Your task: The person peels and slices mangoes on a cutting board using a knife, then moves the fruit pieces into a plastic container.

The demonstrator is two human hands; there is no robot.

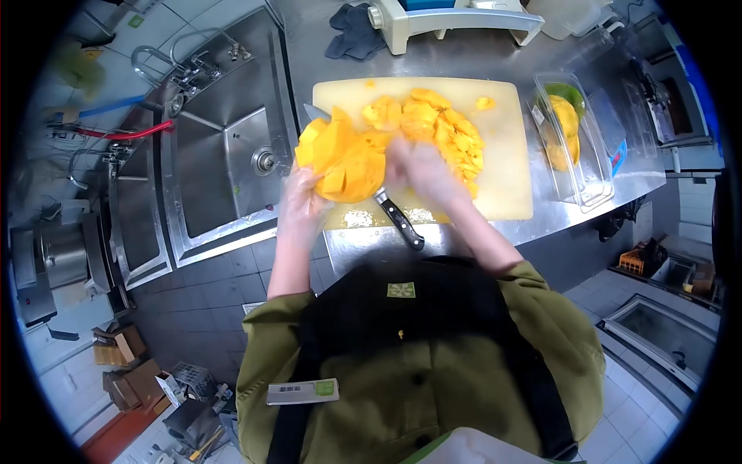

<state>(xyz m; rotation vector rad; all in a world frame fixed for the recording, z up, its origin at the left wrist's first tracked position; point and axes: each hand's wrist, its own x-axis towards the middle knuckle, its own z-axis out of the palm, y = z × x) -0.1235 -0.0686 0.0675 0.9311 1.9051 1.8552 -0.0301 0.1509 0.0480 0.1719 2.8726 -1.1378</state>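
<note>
Head view: left hand (303, 203) grips scored mango half (344, 158) over cutting board (506, 189); right hand (421, 172) blurred, grip indeterminate; knife (394, 216) on board.

A scored orange-yellow mango half (344, 158), its flesh cut into raised cubes, sat turned inside out above the pale cutting board's (506, 193) left edge, beside a heap of yellow mango cubes (444, 127).

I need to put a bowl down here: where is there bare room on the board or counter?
Bare board along its right edge, beside the mango pile; bare counter between board and white appliance. Crowded: board's left, with left hand, right hand, scored mango, knife.
</note>
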